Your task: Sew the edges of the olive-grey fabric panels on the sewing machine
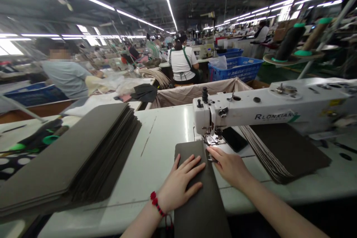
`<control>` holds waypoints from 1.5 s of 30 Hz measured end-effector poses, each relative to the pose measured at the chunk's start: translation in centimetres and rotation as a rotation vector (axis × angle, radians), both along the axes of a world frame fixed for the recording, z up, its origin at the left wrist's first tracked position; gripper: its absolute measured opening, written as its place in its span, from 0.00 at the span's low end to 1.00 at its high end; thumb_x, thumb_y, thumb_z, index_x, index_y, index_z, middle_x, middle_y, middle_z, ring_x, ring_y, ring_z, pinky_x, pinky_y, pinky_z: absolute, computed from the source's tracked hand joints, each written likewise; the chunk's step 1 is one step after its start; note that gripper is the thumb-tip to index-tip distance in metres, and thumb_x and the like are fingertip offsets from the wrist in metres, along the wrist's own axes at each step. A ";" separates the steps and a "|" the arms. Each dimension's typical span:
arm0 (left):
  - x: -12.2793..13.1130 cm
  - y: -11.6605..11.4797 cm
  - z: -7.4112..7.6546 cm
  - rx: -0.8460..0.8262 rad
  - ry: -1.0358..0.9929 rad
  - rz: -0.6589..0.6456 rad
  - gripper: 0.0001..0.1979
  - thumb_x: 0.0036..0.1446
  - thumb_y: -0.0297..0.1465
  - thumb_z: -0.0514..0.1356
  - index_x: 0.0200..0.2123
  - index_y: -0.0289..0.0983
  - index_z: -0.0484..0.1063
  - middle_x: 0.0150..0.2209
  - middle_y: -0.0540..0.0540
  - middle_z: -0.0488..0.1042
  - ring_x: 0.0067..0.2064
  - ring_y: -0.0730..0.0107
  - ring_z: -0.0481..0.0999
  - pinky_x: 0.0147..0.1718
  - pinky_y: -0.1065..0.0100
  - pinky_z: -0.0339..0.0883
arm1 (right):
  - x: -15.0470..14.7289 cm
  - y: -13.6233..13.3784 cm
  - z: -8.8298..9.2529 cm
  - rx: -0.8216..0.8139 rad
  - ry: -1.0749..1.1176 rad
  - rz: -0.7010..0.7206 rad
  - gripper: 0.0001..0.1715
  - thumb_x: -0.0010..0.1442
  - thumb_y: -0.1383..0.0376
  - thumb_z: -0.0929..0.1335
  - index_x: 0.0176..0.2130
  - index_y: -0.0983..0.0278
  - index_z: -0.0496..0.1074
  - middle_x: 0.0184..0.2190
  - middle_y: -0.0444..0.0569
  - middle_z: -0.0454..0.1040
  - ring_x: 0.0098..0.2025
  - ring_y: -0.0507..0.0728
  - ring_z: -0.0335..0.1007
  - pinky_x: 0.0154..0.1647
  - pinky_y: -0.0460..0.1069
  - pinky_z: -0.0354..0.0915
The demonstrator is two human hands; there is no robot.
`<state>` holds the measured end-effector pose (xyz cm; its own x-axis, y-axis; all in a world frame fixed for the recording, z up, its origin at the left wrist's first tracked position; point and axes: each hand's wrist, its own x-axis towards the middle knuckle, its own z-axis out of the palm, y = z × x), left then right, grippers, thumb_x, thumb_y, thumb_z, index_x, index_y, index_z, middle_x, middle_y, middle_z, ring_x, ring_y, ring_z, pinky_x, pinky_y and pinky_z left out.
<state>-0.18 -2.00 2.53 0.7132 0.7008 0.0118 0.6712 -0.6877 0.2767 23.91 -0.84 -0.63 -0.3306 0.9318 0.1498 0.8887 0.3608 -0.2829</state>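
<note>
A long dark grey-green panel (pixel 199 208) with rounded corners lies on the sewing table, its far edge close to the presser foot of a white sewing machine (pixel 237 109). Flat on the panel, with fingers spread, rests my left hand (pixel 185 176). My right hand (pixel 230 165) is at the panel's right edge just below the needle area, fingers stretched forward and close together. Its fingertips are by a small metal guide (pixel 211 157); whether they press the panel or the guide I cannot tell.
A tall stack of similar panels (pixel 64 145) stands at the left. Right of the needle lie a black phone (pixel 234 139) and another panel stack (pixel 290 148). Thread cones (pixel 290 42) rise at the right. Beyond are a blue basket (pixel 237 68) and co-workers (pixel 182 61).
</note>
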 end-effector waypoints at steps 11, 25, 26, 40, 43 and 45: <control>0.3 0.4 -0.2 -0.018 0.000 0.003 0.30 0.64 0.38 0.54 0.66 0.55 0.47 0.68 0.53 0.48 0.68 0.54 0.46 0.63 0.38 0.29 | 0.1 0.2 -0.5 -0.008 -0.015 0.000 0.32 0.62 0.67 0.60 0.64 0.52 0.55 0.65 0.41 0.57 0.51 0.58 0.71 0.46 0.53 0.68; 0.4 0.6 -0.1 -0.056 0.001 0.010 0.30 0.63 0.39 0.55 0.65 0.57 0.48 0.67 0.56 0.49 0.68 0.56 0.46 0.64 0.39 0.28 | 0.2 0.4 -0.6 -0.020 -0.011 0.009 0.33 0.61 0.68 0.61 0.64 0.52 0.56 0.65 0.40 0.57 0.52 0.57 0.70 0.47 0.53 0.68; 0.4 0.7 -0.1 -0.057 -0.004 0.009 0.29 0.63 0.39 0.55 0.65 0.56 0.49 0.67 0.56 0.50 0.68 0.56 0.46 0.64 0.39 0.27 | 0.2 0.4 -0.6 -0.021 -0.015 0.007 0.33 0.61 0.68 0.61 0.64 0.52 0.56 0.65 0.40 0.57 0.52 0.57 0.70 0.46 0.53 0.69; 0.1 1.0 0.1 -0.099 -0.035 0.051 0.28 0.64 0.36 0.54 0.64 0.56 0.50 0.67 0.56 0.51 0.68 0.57 0.46 0.62 0.40 0.17 | 0.0 0.5 -0.5 -0.030 -0.049 -0.005 0.34 0.61 0.69 0.61 0.64 0.51 0.55 0.66 0.40 0.56 0.52 0.57 0.70 0.43 0.52 0.70; 0.1 0.9 0.0 -0.087 -0.046 0.060 0.27 0.64 0.36 0.55 0.64 0.56 0.52 0.66 0.55 0.52 0.68 0.55 0.46 0.62 0.40 0.19 | 0.0 0.5 -0.3 -0.036 -0.057 -0.010 0.35 0.60 0.69 0.61 0.65 0.51 0.54 0.66 0.40 0.56 0.51 0.57 0.70 0.43 0.52 0.70; 0.0 0.9 -0.1 -0.074 -0.059 0.062 0.27 0.63 0.36 0.55 0.64 0.55 0.53 0.66 0.54 0.53 0.68 0.54 0.47 0.63 0.40 0.20 | 0.0 0.5 -0.2 -0.041 -0.058 -0.011 0.35 0.61 0.69 0.61 0.65 0.52 0.55 0.65 0.42 0.56 0.51 0.57 0.70 0.43 0.52 0.70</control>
<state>-0.13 -1.14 2.43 0.6683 0.7439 -0.0007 0.6928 -0.6219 0.3651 23.86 -0.39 -0.79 -0.3277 0.9403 0.0922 0.9079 0.3404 -0.2448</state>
